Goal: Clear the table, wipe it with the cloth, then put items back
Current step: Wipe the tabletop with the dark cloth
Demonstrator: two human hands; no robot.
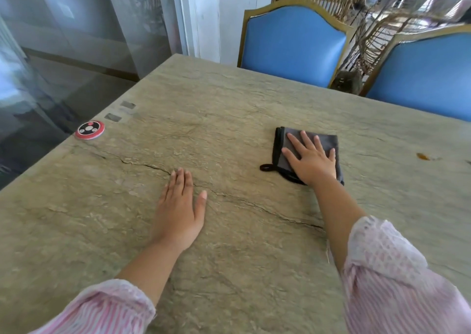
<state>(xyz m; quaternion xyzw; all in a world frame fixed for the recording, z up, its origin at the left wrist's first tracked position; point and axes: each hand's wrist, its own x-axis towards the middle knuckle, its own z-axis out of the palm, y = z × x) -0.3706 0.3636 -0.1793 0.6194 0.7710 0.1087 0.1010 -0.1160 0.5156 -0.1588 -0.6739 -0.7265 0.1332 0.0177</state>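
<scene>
Right hand (312,159) presses folded grey cloth (284,146) onto table (229,109).

There is one table (229,257), one grey cloth (279,161) and one round red button (89,129). Two blue chairs (293,45) stand beyond it.

Cloth (283,150) on the worktop (229,109) right of centre, right grip (312,160) on the cloth, left grip (178,211) on the worktop nearer and further left, well apart from the cloth, call button (89,129) at the left edge, chair (293,43) behind the far edge, second chair (428,76) to its right, spot (423,156) right of the cloth
</scene>
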